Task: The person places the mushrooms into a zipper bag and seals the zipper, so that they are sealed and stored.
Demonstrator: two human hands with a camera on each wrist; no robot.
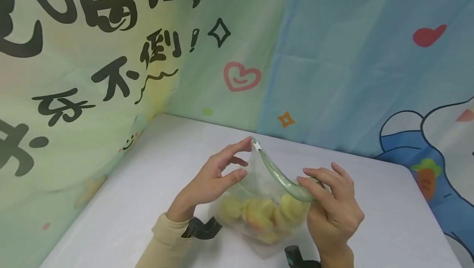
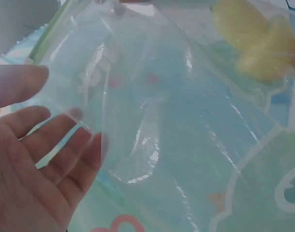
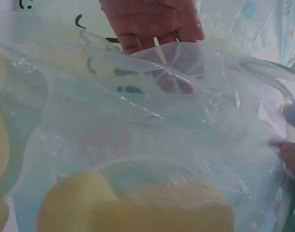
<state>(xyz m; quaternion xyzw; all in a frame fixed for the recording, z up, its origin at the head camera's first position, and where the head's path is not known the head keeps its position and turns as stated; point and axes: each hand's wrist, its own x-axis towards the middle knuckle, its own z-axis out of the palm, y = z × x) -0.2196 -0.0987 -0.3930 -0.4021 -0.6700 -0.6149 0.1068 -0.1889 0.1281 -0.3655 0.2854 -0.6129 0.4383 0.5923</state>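
Observation:
A clear zip bag (image 1: pixel 255 181) with a green top strip and a white slider (image 1: pixel 256 144) stands between the hands. Several yellow rounded items (image 1: pixel 261 212), some with an orange-red tint, lie in its bottom; their kind is blurred by the plastic. My right hand (image 1: pixel 331 202) pinches the right end of the strip between thumb and fingers. At the strip's other end, my left hand (image 1: pixel 218 173) is spread loosely, its index fingertip by the slider. In the left wrist view, the left fingers (image 2: pixel 65 169) lie relaxed against the film.
A white table (image 1: pixel 148 185) lies under the bag, with rounded corners at the back. Printed cloth (image 1: pixel 333 62) hangs behind it and on the left. Black wrist mounts (image 1: pixel 203 229) stick out below both hands.

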